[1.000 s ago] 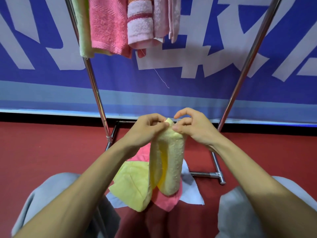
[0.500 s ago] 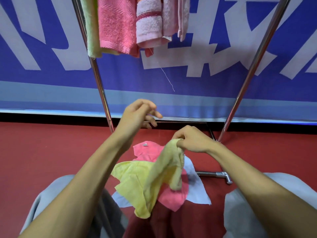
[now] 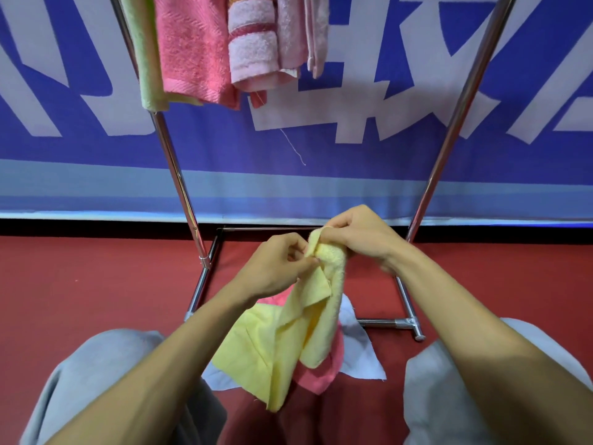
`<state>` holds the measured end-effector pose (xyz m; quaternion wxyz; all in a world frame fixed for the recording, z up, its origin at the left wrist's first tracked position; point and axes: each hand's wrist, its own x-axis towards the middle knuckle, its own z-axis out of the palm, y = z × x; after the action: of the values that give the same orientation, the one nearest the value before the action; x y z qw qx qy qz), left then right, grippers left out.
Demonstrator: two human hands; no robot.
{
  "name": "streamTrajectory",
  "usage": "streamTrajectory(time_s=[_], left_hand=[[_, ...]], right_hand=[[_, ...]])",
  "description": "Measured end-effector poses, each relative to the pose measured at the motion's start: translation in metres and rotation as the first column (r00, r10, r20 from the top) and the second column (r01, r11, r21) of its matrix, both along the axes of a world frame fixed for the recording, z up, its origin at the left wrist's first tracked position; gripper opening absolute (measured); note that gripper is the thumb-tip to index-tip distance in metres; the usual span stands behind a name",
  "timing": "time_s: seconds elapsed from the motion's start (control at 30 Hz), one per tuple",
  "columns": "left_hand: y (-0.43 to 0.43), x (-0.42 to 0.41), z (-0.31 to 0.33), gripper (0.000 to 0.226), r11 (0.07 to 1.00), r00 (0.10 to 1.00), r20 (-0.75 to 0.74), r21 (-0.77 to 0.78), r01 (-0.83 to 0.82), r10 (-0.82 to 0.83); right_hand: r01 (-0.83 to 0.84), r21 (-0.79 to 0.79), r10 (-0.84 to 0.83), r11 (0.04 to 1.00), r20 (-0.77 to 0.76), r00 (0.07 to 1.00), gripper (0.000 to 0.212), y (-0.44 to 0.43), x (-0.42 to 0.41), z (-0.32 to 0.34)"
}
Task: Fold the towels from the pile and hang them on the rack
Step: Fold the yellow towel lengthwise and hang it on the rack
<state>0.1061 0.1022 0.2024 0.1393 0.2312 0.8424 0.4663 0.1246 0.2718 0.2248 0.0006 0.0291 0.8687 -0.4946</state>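
Head view, left to right. Red floor (image 3: 80,284) with a grey-trousered knee (image 3: 106,364) at the lower left. The left pole of the steel rack (image 3: 175,178) slants up and to the left from the floor. From the rack's top (the bar itself is out of frame) hang four folded towels side by side: a green towel (image 3: 146,53) against the pole, a pink towel (image 3: 192,49), a striped towel (image 3: 253,49) and a pale towel (image 3: 301,30); a loose thread dangles below them. The left hand (image 3: 276,268), at centre, has its fingers curled and pinches an upper edge of the yellow towel (image 3: 308,326). This towel is held in the air between the two hands, in front of the rack's base, and hangs down in loose folds, partly doubled over. Beneath it on the floor lies the pile (image 3: 321,377), in which a pink piece, a blue cloth (image 3: 359,351) and a further yellow piece can be seen. The right hand (image 3: 362,239), just above and beside the left, has its fingers curled over the towel's top corner and grips it. Further right stand the rack's right pole and foot, and the other knee. A blue banner (image 3: 385,149) with white characters fills the background.
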Motion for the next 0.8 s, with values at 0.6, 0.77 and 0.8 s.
streamTrajectory(time_s=[0.6, 0.77, 0.8], left_hand=[[-0.026, -0.019, 0.033, 0.018, 0.644, 0.739, 0.647, 0.486, -0.590, 0.188], [-0.047, -0.026, 0.041, 0.021, 0.502, 0.668, 0.743, 0.566, -0.654, 0.032], [-0.049, -0.025, 0.044, 0.021, 0.484, 0.667, 0.745, 0.578, -0.657, 0.016]], right_hand=[[-0.273, 0.313, 0.267, 0.910, 0.062, 0.962, 0.024, 0.025, -0.007, -0.017], [-0.290, 0.518, 0.250, 0.805, 0.149, 0.957, 0.030, 0.023, -0.005, -0.033], [-0.307, 0.525, 0.253, 0.794, 0.174, 0.952, 0.031, 0.022, -0.004, -0.037]])
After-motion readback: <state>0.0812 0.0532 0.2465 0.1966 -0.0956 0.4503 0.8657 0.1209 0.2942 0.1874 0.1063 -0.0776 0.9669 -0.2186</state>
